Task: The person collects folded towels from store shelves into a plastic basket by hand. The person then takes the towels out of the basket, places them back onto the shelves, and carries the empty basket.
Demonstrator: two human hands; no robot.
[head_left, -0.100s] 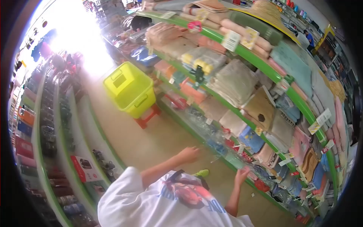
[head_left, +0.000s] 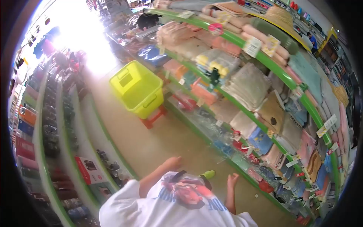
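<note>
My left hand (head_left: 173, 163) is over the aisle floor in front of my white shirt (head_left: 177, 200), smeared by motion, so its fingers cannot be made out. To the right, my right hand (head_left: 233, 180) is raised beside the lowest shelf, its fingers curled in with nothing seen in them. Neither hand touches the goods. Farther along the aisle, a yellow-green plastic bin (head_left: 130, 81) with handle slots sits on a red stool (head_left: 153, 118). Folded towels (head_left: 247, 85) fill the shelves on my right.
Green-edged shelves (head_left: 227, 36) with price tags run along the right, a straw hat (head_left: 280, 17) on top. The left shelves (head_left: 81, 136) carry packaged goods. A green shoe (head_left: 208, 174) shows on the tan floor (head_left: 124, 140). Far right, a person (head_left: 312, 41) in blue stands.
The bin and right shelves have shifted rightward in view. Both hands have come lower and closer to my body, and the right hand's fingers look more curled.
</note>
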